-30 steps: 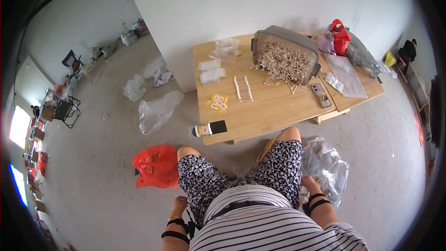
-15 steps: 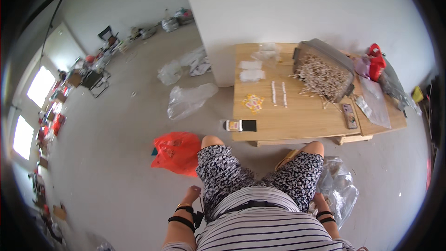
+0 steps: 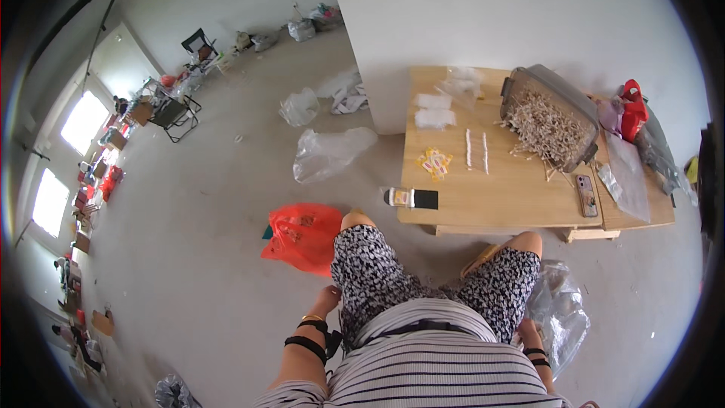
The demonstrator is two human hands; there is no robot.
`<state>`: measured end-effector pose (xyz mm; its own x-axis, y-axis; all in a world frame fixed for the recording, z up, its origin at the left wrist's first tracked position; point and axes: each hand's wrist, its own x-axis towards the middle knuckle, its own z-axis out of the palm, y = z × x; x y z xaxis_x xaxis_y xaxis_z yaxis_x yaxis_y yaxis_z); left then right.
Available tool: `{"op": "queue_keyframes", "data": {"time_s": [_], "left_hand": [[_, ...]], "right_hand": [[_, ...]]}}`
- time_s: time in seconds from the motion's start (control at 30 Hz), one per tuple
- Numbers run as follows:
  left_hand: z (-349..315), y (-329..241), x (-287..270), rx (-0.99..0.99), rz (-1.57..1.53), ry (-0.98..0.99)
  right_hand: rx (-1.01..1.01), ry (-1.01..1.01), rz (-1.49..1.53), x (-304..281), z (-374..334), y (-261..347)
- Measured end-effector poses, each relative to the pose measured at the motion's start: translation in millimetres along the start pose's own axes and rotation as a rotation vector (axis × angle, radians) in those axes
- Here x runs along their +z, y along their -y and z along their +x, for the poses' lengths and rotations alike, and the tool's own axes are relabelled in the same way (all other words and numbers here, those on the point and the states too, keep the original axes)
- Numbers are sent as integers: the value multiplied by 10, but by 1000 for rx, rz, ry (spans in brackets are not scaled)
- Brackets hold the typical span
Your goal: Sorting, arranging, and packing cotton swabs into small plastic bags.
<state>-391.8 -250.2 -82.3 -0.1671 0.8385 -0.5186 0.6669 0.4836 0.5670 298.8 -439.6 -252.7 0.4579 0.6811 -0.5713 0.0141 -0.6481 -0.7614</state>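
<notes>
My left hand (image 3: pixel 328 298) hangs beside my left thigh, near a red plastic bag (image 3: pixel 306 236) on the floor. Its fingers are too small and too much in shade to make out. My right hand (image 3: pixel 527 330) is low beside my right thigh, next to a clear plastic bag (image 3: pixel 561 313); its fingers are hidden. On the wooden table (image 3: pixel 521 200) in front of me, a grey translucent bin (image 3: pixel 593 115) lies tipped over, with many cotton swabs (image 3: pixel 544 125) spilling from it. Two thin white strips (image 3: pixel 485 153) lie left of the swabs, beside yellow-and-white packets (image 3: pixel 435 163).
A phone (image 3: pixel 586 196) lies at the table's right, near a red bag (image 3: pixel 633 109). White packs (image 3: pixel 434 119) sit at the back left; a small dark pad (image 3: pixel 426 199) is at the left edge. Clear plastic sheets (image 3: pixel 332 155) and a folding chair (image 3: pixel 174 115) stand on the floor leftward.
The view has swung left, so the table and bags appear farther right. My left hand has moved slightly up and forward beside my thigh. Nothing on the table has visibly moved.
</notes>
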Motion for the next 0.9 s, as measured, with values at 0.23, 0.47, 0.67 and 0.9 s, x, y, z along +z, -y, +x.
{"op": "queue_keyframes", "data": {"time_s": [0.23,0.47,0.67,0.9], "left_hand": [[75,118,61,-47,-84,74],[-109,-1,-75,59,198,-38],[-18,172,25,-18,122,10],[342,796,-197,216,932,224]], "right_hand": [[101,69,62,-280,204,-397],[-14,51,-191,-64,-38,140],[26,89,-200,-257,-135,130],[-48,-79,-609,-41,-465,529]]}}
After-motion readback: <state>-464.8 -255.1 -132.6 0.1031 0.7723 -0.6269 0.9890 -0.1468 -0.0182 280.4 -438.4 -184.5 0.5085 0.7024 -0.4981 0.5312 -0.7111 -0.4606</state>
